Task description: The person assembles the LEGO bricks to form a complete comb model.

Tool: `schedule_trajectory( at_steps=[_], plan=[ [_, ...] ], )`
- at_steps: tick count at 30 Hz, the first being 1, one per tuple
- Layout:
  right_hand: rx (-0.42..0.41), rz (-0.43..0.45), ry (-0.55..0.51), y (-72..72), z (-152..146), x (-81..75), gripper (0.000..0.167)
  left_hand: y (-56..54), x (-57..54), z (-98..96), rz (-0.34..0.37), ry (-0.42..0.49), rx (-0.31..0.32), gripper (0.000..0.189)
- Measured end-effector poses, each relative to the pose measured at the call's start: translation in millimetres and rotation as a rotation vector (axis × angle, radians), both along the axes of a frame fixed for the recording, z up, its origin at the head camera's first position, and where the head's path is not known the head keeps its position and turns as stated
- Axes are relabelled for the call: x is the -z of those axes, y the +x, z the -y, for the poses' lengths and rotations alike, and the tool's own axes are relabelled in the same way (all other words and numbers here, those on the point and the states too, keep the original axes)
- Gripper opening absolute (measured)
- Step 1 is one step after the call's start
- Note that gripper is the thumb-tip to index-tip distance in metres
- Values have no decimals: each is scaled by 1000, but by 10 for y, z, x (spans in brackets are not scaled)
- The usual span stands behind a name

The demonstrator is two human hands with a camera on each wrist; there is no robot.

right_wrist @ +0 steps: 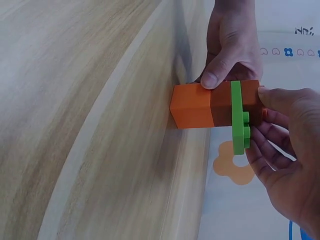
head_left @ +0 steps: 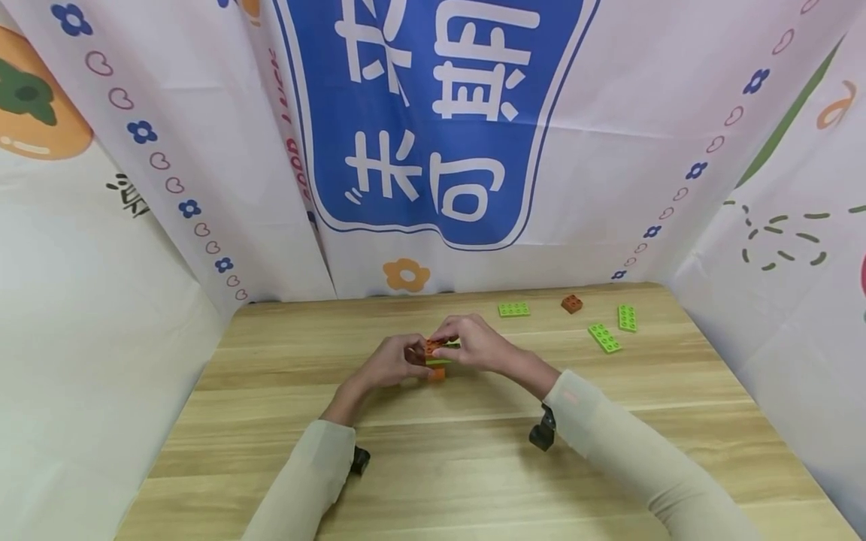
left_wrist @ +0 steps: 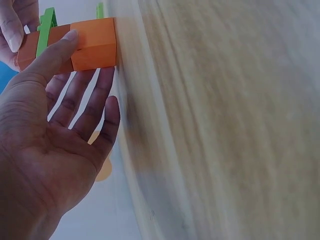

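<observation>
A small stack of toy building bricks stands upright on the table between both hands. Its bottom is an orange brick (right_wrist: pixel 191 107), topped by a brown brick (right_wrist: pixel 221 106). Over these lies a green plate (right_wrist: pixel 237 120) whose studded end juts out past the stack on the right. Another brown brick (right_wrist: pixel 250 97) tops it. My left hand (head_left: pixel 392 361) holds the stack's lower part, thumb near the seam between orange and brown, fingers behind. My right hand (head_left: pixel 479 343) pinches the top brown brick between thumb and fingers.
Toward the back right of the wooden table (head_left: pixel 473 458) lie a green plate (head_left: pixel 514 309), a loose brown brick (head_left: pixel 571 303) and two more green plates, one of them angled (head_left: pixel 604 338). A printed cloth (head_left: pixel 582 218) hangs behind the table and at both sides.
</observation>
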State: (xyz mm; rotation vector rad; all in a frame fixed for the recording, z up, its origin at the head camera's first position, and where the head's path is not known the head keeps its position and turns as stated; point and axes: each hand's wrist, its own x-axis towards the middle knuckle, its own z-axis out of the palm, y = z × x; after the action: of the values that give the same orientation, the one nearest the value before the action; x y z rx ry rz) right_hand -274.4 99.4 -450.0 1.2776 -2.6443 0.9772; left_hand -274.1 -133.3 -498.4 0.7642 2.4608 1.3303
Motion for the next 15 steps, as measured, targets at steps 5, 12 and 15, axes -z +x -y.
schedule_trajectory(
  at_steps=[5, 12, 15],
  plan=[
    [0, -7, 7, 3, 13, 5, 21, 4, -1, 13, 4, 0, -5, 25],
    [28, 13, -1, 33, 12, -17, 22, 3, -3, 11, -2, -1, 6, 26],
    [47, 20, -3, 37, 9, -31, 22, 0, -12, 7, 4, 6, 5, 25]
  ],
)
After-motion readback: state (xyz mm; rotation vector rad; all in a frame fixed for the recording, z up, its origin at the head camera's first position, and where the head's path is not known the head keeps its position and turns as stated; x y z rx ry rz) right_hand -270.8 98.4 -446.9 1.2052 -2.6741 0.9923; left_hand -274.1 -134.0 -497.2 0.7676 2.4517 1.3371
